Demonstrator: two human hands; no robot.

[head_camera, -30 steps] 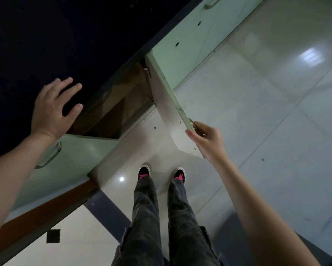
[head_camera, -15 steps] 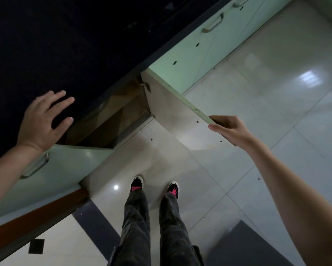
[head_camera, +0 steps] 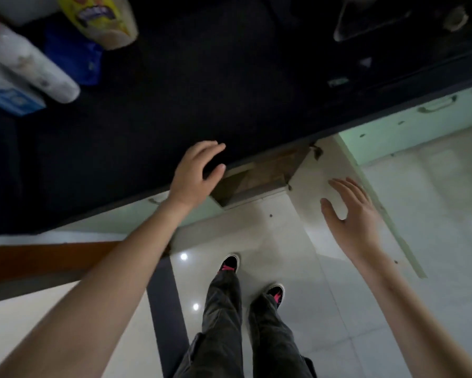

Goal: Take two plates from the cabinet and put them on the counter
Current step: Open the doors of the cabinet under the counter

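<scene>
Dark counter [head_camera: 202, 105]: left hand [head_camera: 195, 175] flat; right hand [head_camera: 349, 211] spread.

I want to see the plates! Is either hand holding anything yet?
No, nothing is held. The left hand rests open on the counter edge, and the right hand is open beside the cabinet door.

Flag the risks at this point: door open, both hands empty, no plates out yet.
1. The open cabinet door juts into the floor space beside the right hand and near the legs; bumping it seems likely.
2. The cabinet interior is dark and no plates show, so the left hand would reach in blind.
</scene>
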